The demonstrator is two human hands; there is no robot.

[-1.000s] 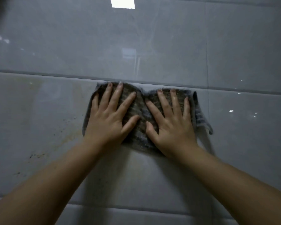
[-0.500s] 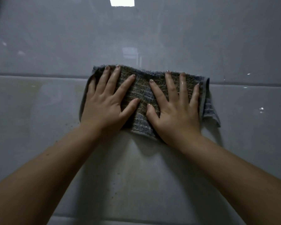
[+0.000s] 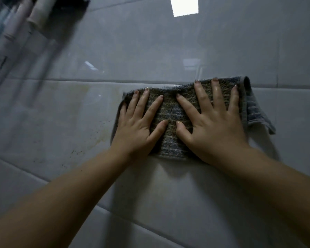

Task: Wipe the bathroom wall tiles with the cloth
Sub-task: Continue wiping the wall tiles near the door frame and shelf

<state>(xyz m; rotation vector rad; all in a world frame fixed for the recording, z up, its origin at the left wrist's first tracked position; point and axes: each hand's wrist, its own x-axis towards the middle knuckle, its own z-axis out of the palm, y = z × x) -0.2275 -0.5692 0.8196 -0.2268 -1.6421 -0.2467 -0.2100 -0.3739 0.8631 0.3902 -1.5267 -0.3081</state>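
Lying under both hands (image 3: 136,130) (image 3: 213,127): cloth (image 3: 170,110)

Cloth (image 3: 170,111) lower (mostly under the grout line (image 3: 79,81))

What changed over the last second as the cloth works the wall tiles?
The cloth slid up the wall tiles: it lay just under the grout line, now its upper right corner overlaps it. The view swung, so blurred tubes show at upper left. Unchanged: left hand and right hand press flat on the cloth, fingers spread; nothing let go.
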